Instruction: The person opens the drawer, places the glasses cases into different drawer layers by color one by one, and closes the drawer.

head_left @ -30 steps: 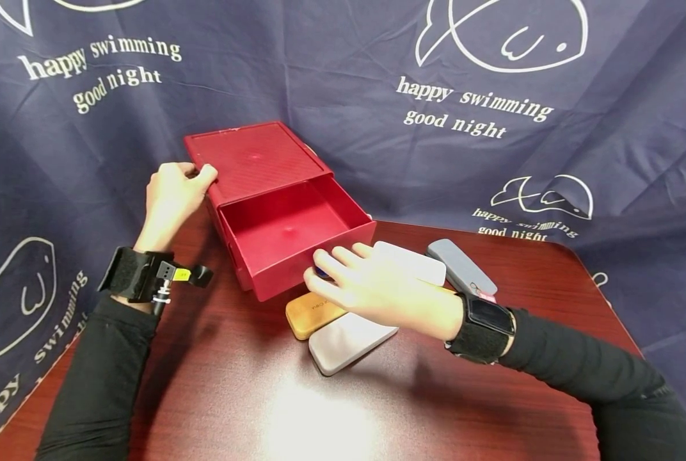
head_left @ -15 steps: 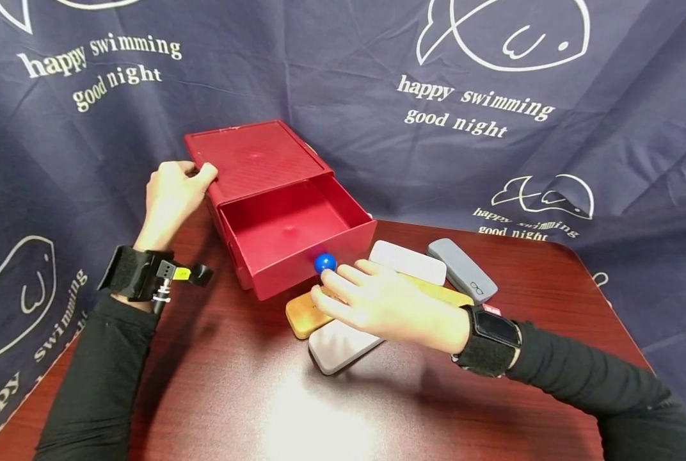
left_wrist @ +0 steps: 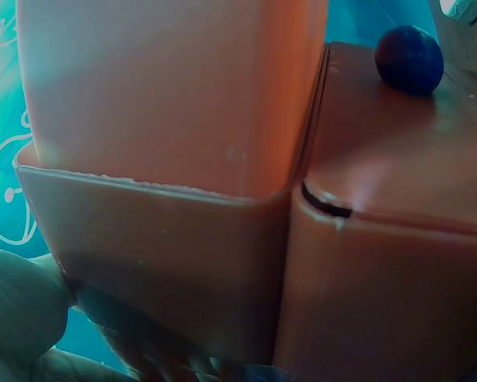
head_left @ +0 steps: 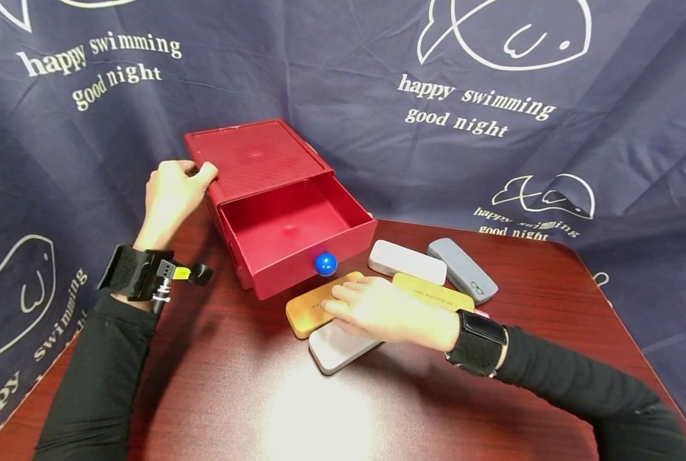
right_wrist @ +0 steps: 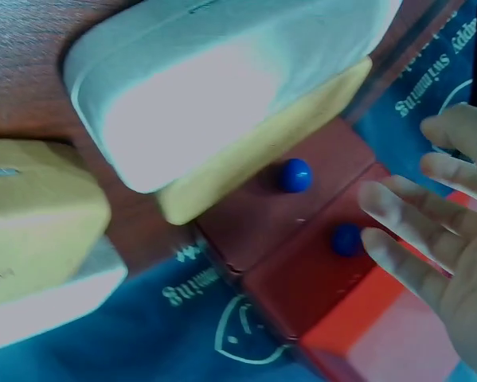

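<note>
A red drawer box point(head_left: 256, 153) stands at the back left, its upper drawer point(head_left: 288, 227) pulled out, with nothing inside it. My left hand point(head_left: 173, 198) grips the box's left edge, thumb at the top rim; in the left wrist view part of that hand point(left_wrist: 23, 314) shows beside the box corner. A blue knob point(head_left: 325, 264) sticks out from the drawer front. My right hand point(head_left: 386, 310) hovers over an orange glasses case point(head_left: 308, 314) and a pale grey case point(head_left: 340, 349), partly hiding both. Its fingers are loosely extended and hold nothing in the right wrist view.
Right of the box lie a white case point(head_left: 406, 261), a yellow case point(head_left: 435, 294) and a blue-grey case point(head_left: 462, 269). A second blue knob point(right_wrist: 346, 239) shows in the right wrist view. A dark blue printed cloth point(head_left: 349, 77) hangs behind the table point(head_left: 216, 384).
My right hand has moved away from the drawer front, down over the cases, uncovering the blue knob. The left hand stays on the box, and the drawer stays pulled out.
</note>
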{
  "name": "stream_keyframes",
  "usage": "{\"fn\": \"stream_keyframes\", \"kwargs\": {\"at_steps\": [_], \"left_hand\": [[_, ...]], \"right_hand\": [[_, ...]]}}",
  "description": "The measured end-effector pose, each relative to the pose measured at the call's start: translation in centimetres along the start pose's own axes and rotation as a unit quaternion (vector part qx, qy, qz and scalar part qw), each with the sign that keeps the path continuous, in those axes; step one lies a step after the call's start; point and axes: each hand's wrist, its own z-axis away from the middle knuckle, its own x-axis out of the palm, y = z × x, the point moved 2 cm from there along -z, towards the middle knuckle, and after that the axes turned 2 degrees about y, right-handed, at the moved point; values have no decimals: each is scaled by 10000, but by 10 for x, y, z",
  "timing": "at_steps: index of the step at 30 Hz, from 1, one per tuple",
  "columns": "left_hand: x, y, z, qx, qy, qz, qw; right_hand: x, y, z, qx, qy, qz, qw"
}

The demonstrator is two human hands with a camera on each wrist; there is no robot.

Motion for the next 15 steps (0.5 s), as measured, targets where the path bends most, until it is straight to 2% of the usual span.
{"fn": "stream_keyframes", "kwargs": {"at_steps": [4,9,15], "left_hand": [[0,0,0,-12,-3,-18,10000],[0,0,0,-12,-19,-47,10000],[0,1,1,-30,-29,-88,10000]], "right_hand": [[13,12,4,416,-629,-461,9961],[26,30,8,836,-1375,-918,9827],[37,47,8,1152,-1706,-1609,9652]]}}
